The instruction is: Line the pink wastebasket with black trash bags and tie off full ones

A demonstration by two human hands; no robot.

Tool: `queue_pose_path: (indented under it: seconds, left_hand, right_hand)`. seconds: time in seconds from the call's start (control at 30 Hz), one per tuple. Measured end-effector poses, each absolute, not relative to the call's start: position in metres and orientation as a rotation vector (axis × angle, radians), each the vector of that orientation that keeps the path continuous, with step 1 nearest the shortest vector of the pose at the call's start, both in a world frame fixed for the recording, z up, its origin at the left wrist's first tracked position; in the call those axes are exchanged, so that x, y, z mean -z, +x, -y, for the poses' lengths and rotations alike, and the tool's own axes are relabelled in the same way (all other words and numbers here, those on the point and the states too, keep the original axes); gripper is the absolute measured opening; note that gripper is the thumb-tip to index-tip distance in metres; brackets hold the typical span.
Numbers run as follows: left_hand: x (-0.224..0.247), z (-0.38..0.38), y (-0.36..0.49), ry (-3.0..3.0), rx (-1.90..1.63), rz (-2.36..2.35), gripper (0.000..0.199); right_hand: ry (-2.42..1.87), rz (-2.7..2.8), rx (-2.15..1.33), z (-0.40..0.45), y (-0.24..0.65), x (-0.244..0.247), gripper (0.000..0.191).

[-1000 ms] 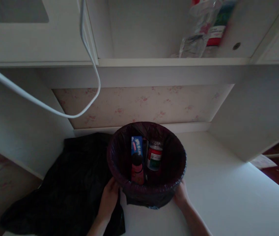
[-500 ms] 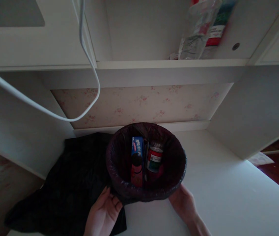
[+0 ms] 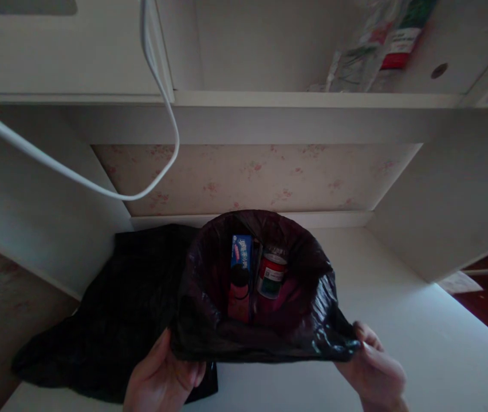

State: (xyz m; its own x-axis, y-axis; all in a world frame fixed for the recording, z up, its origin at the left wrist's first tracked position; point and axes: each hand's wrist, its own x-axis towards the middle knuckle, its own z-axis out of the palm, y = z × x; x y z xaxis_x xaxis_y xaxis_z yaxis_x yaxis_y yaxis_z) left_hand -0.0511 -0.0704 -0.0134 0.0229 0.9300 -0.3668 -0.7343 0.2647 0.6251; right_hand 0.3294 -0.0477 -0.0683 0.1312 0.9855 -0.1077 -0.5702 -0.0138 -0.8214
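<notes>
A round bin is lined with a dark plastic bag (image 3: 270, 346), whose near edge is stretched outward between my hands. My left hand (image 3: 162, 375) pinches that edge at the lower left, and my right hand (image 3: 375, 363) grips its right corner. Inside lie a blue and red box (image 3: 240, 274) and a can with a red and green label (image 3: 272, 273), side by side. The bin's near wall is hidden behind the bag.
A black cloth or bag (image 3: 119, 315) lies left of the bin on the white surface (image 3: 398, 320). Above, a shelf (image 3: 313, 99) holds clear plastic packaging and a bottle (image 3: 401, 48). A white cable (image 3: 76, 175) loops at the upper left.
The near edge of the bag has come off the rim and is pulled toward me and outward. My right hand moved right, my left slightly left. The view shifted a little.
</notes>
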Motion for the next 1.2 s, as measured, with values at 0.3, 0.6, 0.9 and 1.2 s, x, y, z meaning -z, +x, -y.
queue_pose_path:
  seconds: [0.3,0.6,0.9,1.2]
  left_hand:
    - [0.01,0.077,-0.068,0.246,-1.121,-0.777,0.017]
    - [-0.056,0.035,-0.052,0.425,-1.614,-0.762,0.025]
    - [-0.003,0.026,-0.066,0.523,-1.541,-0.996,0.05]
    - [-0.023,-0.014,-0.077,0.748,-1.426,-1.15,0.054]
  right_hand:
    - [-0.919,0.747,-1.004,0.058,0.34,0.057,0.049]
    - [-0.872,0.786,-1.044,0.026,0.318,-0.034,0.077]
    - [-0.942,0.666,-1.113,0.008,0.327,0.01,0.077]
    - [-1.094,0.917,-1.006,-0.02,0.322,0.008,0.052]
